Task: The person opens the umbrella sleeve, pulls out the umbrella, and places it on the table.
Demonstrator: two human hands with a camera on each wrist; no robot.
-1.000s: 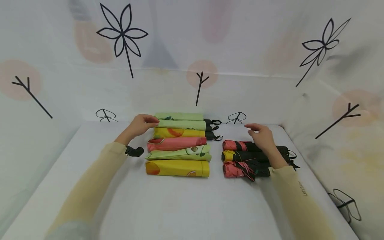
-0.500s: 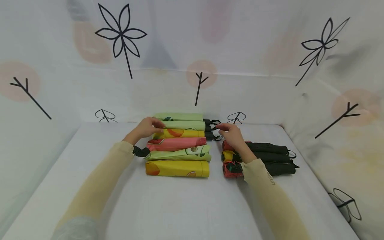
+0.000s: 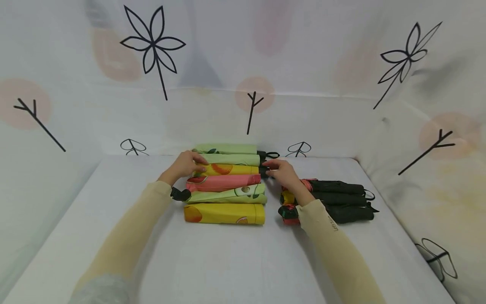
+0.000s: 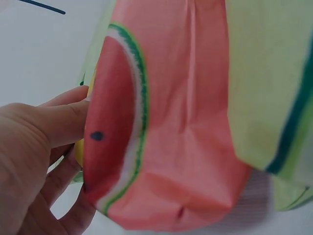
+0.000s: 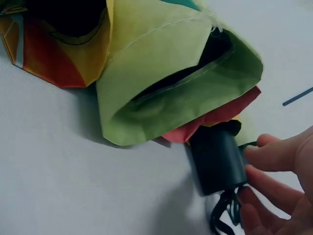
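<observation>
A yellow fruit-print umbrella sleeve [image 3: 231, 169] lies in the left row with a black umbrella handle [image 5: 220, 161] at its right end. My left hand [image 3: 184, 164] is at the sleeve's left end, thumb and fingers about it. In the left wrist view the pink watermelon-print sleeve [image 4: 171, 112] hides those fingertips. At the other end my right hand [image 3: 282, 172] touches the side of the handle, its fingers fairly straight. Beyond lie two light green sleeved umbrellas [image 3: 235, 159]. The pink sleeve, a light green sleeve [image 3: 228, 196] and another yellow sleeve [image 3: 224, 213] lie nearer.
To the right, partly under my right forearm, lie three folded black umbrellas [image 3: 338, 199] with red or yellow ends. Dark bands hang from both cuffs. A printed cloth wall [image 3: 212, 114] rises behind the white table [image 3: 228, 261].
My right hand has moved left from above the black umbrellas to the yellow-sleeved umbrella's handle. My left hand has shifted slightly right and nearer, from the light green sleeve to the yellow one.
</observation>
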